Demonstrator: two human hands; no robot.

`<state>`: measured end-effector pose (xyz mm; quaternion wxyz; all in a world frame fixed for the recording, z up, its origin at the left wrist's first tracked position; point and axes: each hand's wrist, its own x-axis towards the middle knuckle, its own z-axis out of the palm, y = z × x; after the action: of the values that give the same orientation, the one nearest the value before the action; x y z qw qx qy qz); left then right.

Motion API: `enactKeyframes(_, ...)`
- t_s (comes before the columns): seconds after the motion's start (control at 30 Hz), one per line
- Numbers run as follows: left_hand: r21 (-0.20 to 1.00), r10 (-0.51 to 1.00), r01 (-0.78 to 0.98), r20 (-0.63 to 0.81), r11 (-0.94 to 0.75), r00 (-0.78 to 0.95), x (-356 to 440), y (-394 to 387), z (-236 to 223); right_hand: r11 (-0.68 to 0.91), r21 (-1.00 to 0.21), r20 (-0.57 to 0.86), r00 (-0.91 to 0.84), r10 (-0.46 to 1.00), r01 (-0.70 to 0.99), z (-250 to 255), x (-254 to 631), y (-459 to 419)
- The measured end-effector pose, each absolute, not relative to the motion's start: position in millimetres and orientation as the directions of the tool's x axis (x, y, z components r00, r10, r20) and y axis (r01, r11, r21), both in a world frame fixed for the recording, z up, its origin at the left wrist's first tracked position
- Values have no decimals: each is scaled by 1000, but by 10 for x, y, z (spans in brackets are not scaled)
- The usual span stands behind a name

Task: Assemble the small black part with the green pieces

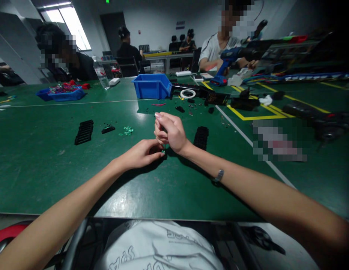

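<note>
My left hand [143,153] rests low over the green table, its thumb and fingers pinched around a small green piece [163,152]. Just above and to the right, my right hand [173,133] is closed with the thumb on top, close against the left fingertips. What sits inside the right fist is hidden by its fingers. A row of black ribbed parts [201,138] lies beside my right wrist. To the left are another black ribbed strip [84,132], a small black piece [108,129] and a little pile of green pieces [128,131].
Beyond my hands stand a blue bin [152,86], a roll of white tape [188,93] and scattered small black parts. Blue trays [67,94] with red items and a water bottle [101,75] are left. A blue drill [229,62] and a black drill [329,122] are right. Several people sit around.
</note>
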<state>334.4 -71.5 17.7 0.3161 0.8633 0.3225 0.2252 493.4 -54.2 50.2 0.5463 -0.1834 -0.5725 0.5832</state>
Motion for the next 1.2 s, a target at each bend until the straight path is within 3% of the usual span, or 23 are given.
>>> enactKeyframes(1.2, 730, 697, 397, 148, -556, 702, 3313, -692, 178, 205, -870, 392, -376, 840, -449, 579, 4934, -576)
